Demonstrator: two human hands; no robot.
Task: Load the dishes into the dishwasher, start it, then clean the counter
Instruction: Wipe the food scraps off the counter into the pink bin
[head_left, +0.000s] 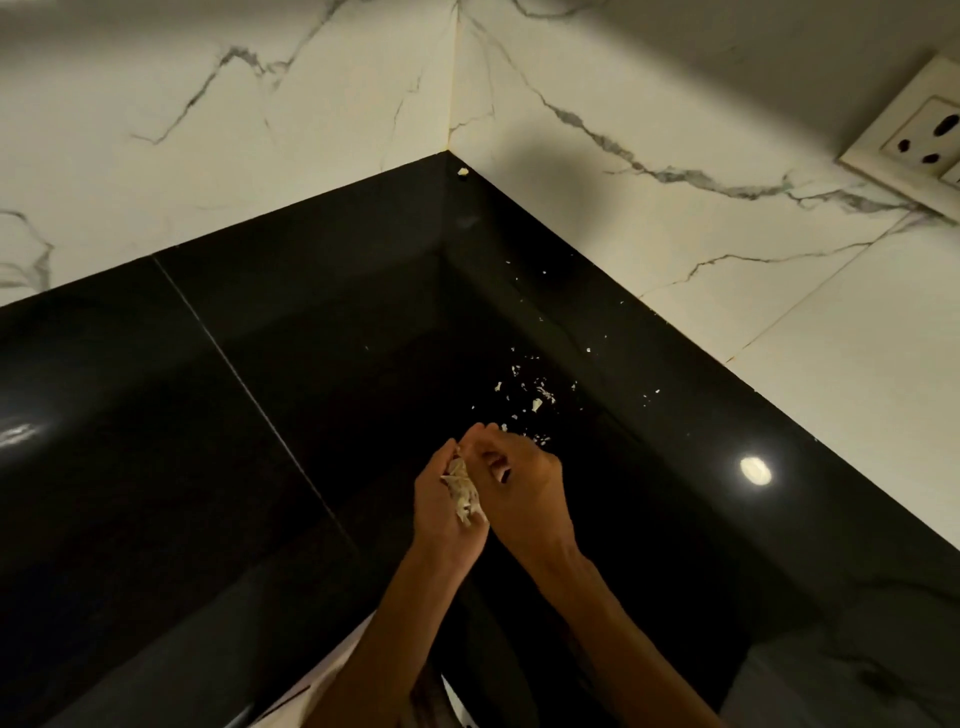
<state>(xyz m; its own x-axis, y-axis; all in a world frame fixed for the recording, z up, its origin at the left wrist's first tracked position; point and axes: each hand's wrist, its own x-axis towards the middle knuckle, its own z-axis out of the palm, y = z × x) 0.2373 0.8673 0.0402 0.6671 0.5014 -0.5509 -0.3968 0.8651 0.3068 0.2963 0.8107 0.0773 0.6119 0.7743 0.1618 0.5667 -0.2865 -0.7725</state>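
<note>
— Marble-look walls (311, 119) first: two glossy white slabs with grey veins, meeting in one corner. What's under them?

— Polished black stone table (156, 415), L-shaped into that corner, with one thin seam running diagonally and two lamp glares on its shine. From my remote seat I see wide bare stone left of the seam; the upstand hems in the back and right.

— Anything on the wall?

— One cream socket plate (914, 140), upper right.

— Hands?

— Two. My view has the left hand (441, 509) palm up, cupped, holding a wad of pale crumpled scraps (465, 493). The right hand (524, 478) touches it, fingers (480, 434) curled together at the left fingertips; whether they pinch anything I cannot tell.

— And the mess?

— Small white crumbs (535, 395), too many to count, scattered on the table just beyond the hands; one lone bit (462, 172) sits in the far corner.
</note>
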